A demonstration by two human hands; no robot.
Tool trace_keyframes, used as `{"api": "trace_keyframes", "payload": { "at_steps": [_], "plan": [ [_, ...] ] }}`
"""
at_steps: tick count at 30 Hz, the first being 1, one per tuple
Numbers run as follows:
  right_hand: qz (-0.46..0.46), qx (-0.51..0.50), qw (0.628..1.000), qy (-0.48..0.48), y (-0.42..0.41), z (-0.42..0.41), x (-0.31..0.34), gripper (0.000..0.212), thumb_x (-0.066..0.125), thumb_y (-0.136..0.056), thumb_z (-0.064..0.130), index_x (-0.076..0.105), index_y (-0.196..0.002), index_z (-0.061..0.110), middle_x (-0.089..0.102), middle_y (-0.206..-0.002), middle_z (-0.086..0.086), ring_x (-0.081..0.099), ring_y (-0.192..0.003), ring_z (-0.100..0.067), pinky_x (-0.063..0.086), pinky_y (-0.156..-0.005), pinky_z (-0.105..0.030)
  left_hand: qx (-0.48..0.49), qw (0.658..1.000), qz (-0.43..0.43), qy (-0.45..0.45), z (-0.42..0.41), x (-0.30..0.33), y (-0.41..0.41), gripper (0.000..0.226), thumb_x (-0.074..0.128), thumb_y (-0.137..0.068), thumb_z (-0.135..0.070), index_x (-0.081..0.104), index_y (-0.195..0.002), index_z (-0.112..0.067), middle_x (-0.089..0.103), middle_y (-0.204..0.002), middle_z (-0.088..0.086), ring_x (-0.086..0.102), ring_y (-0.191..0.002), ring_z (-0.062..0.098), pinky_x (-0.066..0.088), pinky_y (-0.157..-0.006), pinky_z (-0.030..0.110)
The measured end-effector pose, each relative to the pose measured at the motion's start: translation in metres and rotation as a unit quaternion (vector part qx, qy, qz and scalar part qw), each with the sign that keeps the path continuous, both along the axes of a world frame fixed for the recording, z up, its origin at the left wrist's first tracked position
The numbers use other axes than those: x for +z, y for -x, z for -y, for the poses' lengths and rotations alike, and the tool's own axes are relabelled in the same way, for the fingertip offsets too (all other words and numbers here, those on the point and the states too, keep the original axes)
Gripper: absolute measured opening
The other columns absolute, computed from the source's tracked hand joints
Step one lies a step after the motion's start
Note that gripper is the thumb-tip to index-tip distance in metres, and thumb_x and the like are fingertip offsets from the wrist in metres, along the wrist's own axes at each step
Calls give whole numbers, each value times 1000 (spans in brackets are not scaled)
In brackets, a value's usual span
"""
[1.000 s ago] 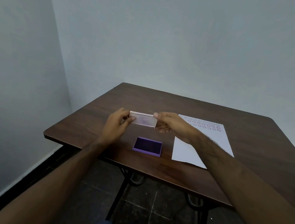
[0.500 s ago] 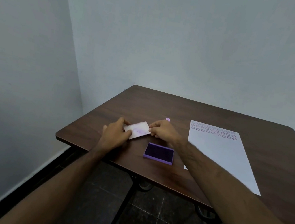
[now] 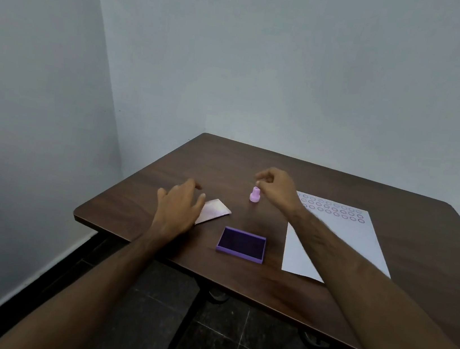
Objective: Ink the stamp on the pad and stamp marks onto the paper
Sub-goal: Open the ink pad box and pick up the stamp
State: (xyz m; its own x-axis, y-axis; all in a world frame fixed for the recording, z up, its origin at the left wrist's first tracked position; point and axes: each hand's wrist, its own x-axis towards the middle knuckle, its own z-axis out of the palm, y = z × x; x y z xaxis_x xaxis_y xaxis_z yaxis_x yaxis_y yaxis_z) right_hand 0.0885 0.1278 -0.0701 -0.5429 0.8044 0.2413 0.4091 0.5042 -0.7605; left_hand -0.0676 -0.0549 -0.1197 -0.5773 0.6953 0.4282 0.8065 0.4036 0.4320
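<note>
A small pink stamp (image 3: 254, 194) stands upright on the brown table (image 3: 309, 298). My right hand (image 3: 275, 188) hovers just above it, thumb and forefinger curled close to its top but holding nothing. The purple ink pad (image 3: 241, 244) lies open near the table's front edge, its dark surface showing. To its left lies the pad's clear lid (image 3: 213, 211), flat on the table. My left hand (image 3: 179, 208) rests with spread fingers over the lid's left end. The white paper (image 3: 340, 243) lies at the right, with rows of round stamped marks along its far edge.
The table stands in a corner between two pale walls. Its left edge and front edge are close to the ink pad and lid. Dark tiled floor and black metal table legs show below.
Both hands lowered the clear lid onto the table and let it go. My right hand then moved right and forward to the pink stamp. The camera view shifted left.
</note>
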Motion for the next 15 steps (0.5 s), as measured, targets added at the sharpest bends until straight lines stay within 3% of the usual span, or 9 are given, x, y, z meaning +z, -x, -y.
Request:
{"api": "trace_keyframes", "payload": {
  "at_steps": [3, 6, 9, 13, 15],
  "plan": [
    [72, 4, 995, -64, -1, -18, -7, 31, 68, -83, 14, 67, -114, 11, 66, -115, -8, 61, -102, -20, 47, -81, -29, -41, 997, -70, 6, -10, -5, -6, 25, 44, -99, -38, 56, -116, -24, 58, -111, -3, 54, -106, 20, 29, -91, 41],
    [124, 39, 985, -113, 4, -23, -20, 33, 66, -84, 23, 67, -116, 14, 63, -116, -9, 59, -102, -21, 42, -80, -27, -66, 992, -102, 22, -12, -11, -5, 28, 42, -100, -40, 54, -122, -27, 52, -113, -4, 49, -106, 17, 30, -91, 39],
    [156, 51, 979, -125, 11, -20, -27, 28, 61, -89, 19, 66, -116, 11, 62, -112, -8, 59, -99, -20, 44, -79, -27, -79, 990, -112, 32, -10, -13, -4, 28, 42, -99, -38, 54, -122, -28, 52, -116, -5, 49, -108, 17, 32, -92, 40],
    [131, 45, 987, -86, 12, -15, -31, 13, 56, -92, 6, 65, -100, 3, 67, -96, -11, 58, -79, -15, 41, -61, -17, -108, 985, -129, 36, -8, -13, -8, 26, 43, -98, -34, 54, -121, -28, 54, -120, -7, 49, -109, 15, 29, -91, 37],
    [88, 26, 993, -68, 3, -13, -30, 10, 63, -89, 11, 66, -97, 5, 70, -97, -9, 62, -83, -18, 45, -65, -21, -109, 986, -122, 22, -7, -12, -9, 24, 45, -98, -33, 55, -120, -28, 55, -118, -7, 50, -108, 15, 27, -90, 36]
  ]
}}
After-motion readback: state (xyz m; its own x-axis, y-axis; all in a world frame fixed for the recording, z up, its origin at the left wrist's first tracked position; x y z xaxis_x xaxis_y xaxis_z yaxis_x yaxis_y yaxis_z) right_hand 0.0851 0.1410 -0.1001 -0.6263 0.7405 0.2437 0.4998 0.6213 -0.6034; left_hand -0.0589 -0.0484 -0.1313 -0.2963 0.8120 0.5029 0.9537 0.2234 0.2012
